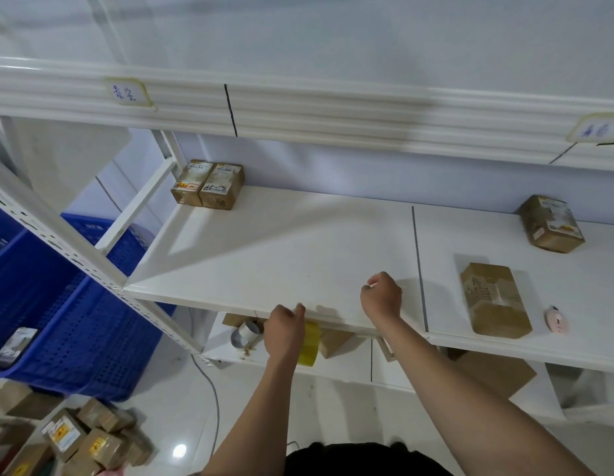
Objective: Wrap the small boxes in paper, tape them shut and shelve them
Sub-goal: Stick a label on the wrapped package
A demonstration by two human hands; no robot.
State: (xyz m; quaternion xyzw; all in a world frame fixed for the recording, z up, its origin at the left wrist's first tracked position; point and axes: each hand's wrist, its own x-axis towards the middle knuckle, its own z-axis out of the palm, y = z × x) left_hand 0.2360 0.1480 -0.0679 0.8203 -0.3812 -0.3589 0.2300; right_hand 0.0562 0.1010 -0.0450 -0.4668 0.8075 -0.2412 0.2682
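My left hand (284, 329) grips a yellowish roll of tape (309, 343) just below the front edge of the white shelf (264, 255). My right hand (381, 297) hovers over the shelf with curled fingers, thumb and forefinger pinched together. A faint translucent tape strip (328, 310) seems to run from it to the roll. A paper-wrapped box (494, 300) lies flat on the shelf to the right of my right hand. Two taped boxes (207, 183) stand at the back left, and another taped box (551, 223) stands at the back right.
A small pink roll (556, 319) lies near the shelf's front right. On the lower shelf are a silver tape roll (245, 334) and brown boxes (494, 372). Blue crates (58, 304) stand at the left. Several small boxes (92, 438) are piled on the floor.
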